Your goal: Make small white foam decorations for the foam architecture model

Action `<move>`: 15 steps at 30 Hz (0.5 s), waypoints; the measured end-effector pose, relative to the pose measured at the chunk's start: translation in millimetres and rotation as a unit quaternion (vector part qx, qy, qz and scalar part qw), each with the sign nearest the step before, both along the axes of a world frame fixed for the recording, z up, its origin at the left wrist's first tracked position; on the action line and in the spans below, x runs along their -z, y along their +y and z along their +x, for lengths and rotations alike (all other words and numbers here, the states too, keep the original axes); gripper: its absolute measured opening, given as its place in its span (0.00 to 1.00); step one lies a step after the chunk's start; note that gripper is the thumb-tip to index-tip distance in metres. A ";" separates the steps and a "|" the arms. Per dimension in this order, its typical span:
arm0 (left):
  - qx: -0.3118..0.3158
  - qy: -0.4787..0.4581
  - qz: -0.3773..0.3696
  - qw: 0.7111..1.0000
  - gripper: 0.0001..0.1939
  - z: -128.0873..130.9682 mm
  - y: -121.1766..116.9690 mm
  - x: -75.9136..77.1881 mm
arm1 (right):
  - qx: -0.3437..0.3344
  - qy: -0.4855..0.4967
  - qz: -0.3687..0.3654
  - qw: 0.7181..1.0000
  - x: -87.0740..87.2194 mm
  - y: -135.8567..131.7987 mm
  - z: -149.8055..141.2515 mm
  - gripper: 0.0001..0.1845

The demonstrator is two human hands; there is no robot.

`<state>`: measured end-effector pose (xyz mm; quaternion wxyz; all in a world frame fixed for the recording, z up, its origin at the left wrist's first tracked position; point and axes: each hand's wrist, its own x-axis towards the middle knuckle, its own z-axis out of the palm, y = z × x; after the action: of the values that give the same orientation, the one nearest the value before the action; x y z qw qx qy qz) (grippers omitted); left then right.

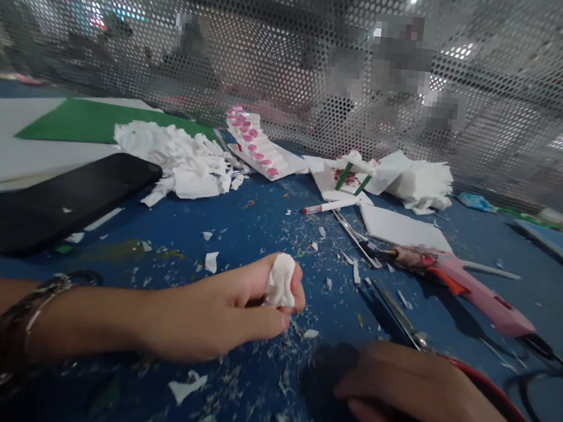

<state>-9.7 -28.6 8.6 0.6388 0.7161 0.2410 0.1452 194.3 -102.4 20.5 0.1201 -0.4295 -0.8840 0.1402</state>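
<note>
A small crumpled piece of white paper [281, 281] is pinched between the thumb and fingers of my left hand [215, 311], just above the middle of the table. My right hand [423, 394] is at the lower right, palm down with fingers bent, dark and slightly blurred. Its fingertips are partly in shadow, and I see nothing held in them. Right beside it lie scissors [416, 336] with red handles, partly covered by the hand. Beyond them rests a pink hot glue gun [484, 293] with its cable running off to the right.
White paper scraps cover the blue table [259, 229]. A black phone [61, 201] and a heap of torn paper [181, 160] lie left. Tweezers [356, 239], a pen [329, 207] and paper pieces with pink marks [255, 144] lie farther back, before a perforated metal screen [278, 49].
</note>
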 end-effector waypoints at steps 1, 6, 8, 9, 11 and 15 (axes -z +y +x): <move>-0.004 -0.006 -0.011 1.000 0.02 0.1 0.2 0.8 | 0.003 -0.002 -0.003 1.000 -0.1 -0.5 -0.3 0.10; 0.028 -0.096 -0.128 0.987 0.08 1.4 2.1 6.0 | 0.003 0.003 -0.011 1.000 0.9 -1.4 -0.8 0.10; 0.036 -0.111 -0.151 0.982 0.11 2.1 2.6 5.6 | 0.003 0.001 -0.008 1.000 1.2 -0.6 -0.2 0.10; 0.036 -0.101 -0.149 0.983 0.12 2.3 2.7 5.0 | 0.002 -0.001 -0.006 1.000 1.2 0.0 0.2 0.10; 0.039 -0.087 -0.134 0.986 0.16 2.3 3.1 3.7 | 0.000 -0.001 0.003 1.000 1.0 0.9 0.9 0.10; 0.044 -0.087 -0.114 0.989 0.18 0.8 3.4 3.2 | -0.004 0.000 0.006 1.000 0.1 0.8 0.5 0.10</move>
<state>-8.9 -25.2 5.4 0.7407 0.6332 0.1671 0.1503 194.8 -101.6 20.4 0.1225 -0.4248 -0.8866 0.1356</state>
